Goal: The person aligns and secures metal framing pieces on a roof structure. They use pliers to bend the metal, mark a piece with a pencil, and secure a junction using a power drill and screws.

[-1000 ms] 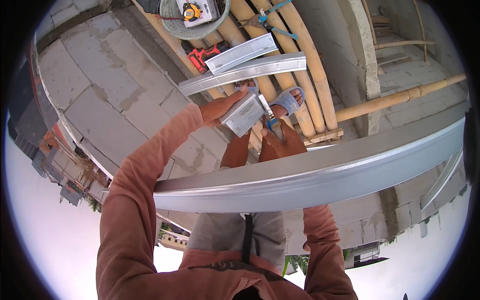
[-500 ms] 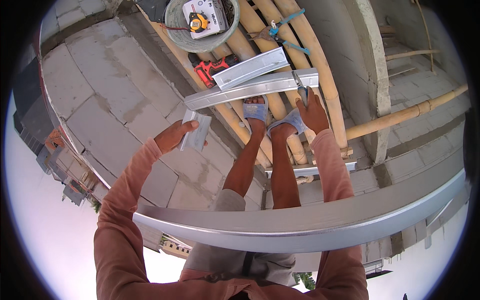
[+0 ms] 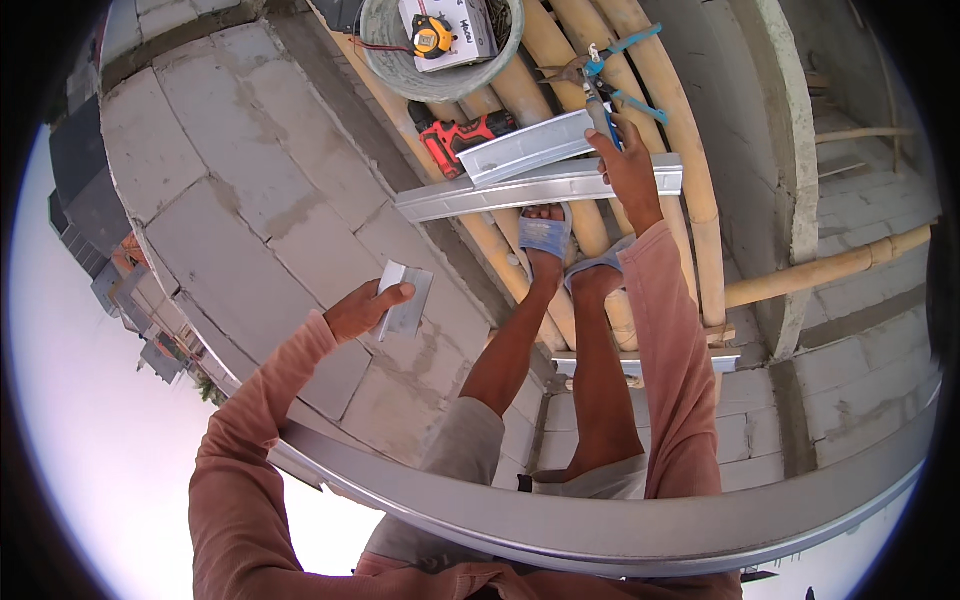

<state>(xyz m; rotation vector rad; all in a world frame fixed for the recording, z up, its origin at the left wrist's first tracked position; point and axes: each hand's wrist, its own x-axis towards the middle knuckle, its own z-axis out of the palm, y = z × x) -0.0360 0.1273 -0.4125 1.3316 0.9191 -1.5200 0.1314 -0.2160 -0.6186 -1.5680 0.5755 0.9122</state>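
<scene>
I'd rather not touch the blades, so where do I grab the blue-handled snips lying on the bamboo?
Best take the snips by the blue handles, probably from the right: they splay open that way, while the blades point left across the bamboo poles.

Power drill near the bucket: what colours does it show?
The power drill is red and black; head view.

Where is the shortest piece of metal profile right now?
In the head view, the shortest metal profile is left of centre, held in the left hand, with pale blockwork behind it and the red-and-black drill farther up.
</scene>
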